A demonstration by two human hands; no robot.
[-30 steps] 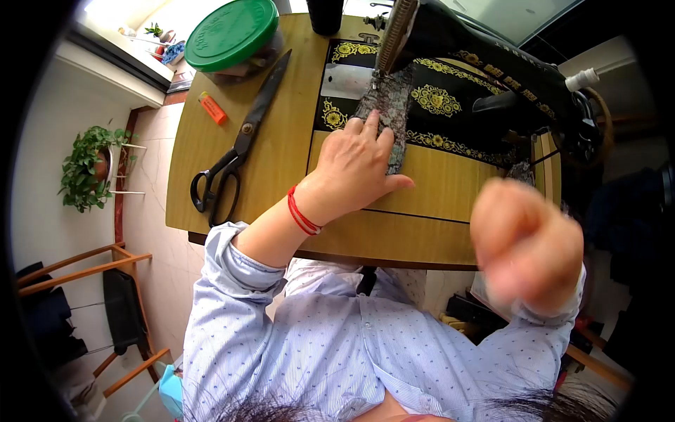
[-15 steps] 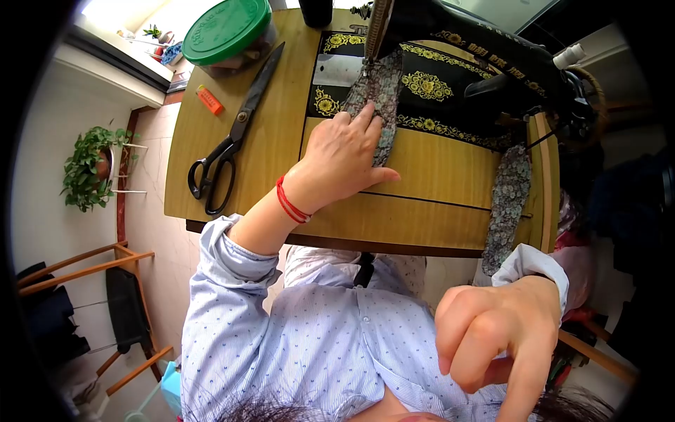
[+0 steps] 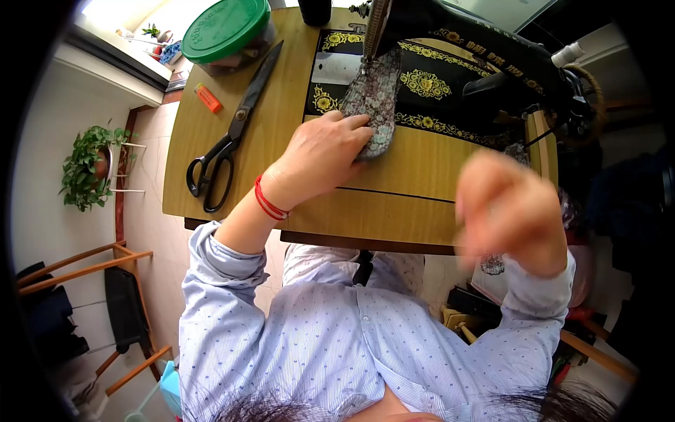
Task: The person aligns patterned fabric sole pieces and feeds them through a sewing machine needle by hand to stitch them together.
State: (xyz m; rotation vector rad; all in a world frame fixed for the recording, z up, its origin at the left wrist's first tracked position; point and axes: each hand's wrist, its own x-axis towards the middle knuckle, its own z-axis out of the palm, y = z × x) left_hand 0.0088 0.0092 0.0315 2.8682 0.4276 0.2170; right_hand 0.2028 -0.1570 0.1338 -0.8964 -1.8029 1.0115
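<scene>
A strip of patterned grey fabric (image 3: 382, 98) lies on the bed of the black sewing machine (image 3: 485, 53), its far end under the needle area. My left hand (image 3: 325, 151), a red cord at the wrist, is on the fabric's near left edge, its fingers bent and pressed together over the cloth. My right hand (image 3: 510, 211) is raised over the table's right front edge, smeared by motion; its fingers cannot be made out. Behind it, another piece of similar fabric (image 3: 492, 264) shows below the table edge.
Large black scissors (image 3: 241, 112) lie on the wooden table (image 3: 281, 133), left of the machine. Beside them are an orange box-like item (image 3: 209, 98) and a tub with a green lid (image 3: 225, 29). A dark cup (image 3: 316, 11) stands at the back.
My left hand has slid left and toward me, its fingers now more bent on the fabric. My right hand dropped low near my chest, then rose again to the table's edge.
</scene>
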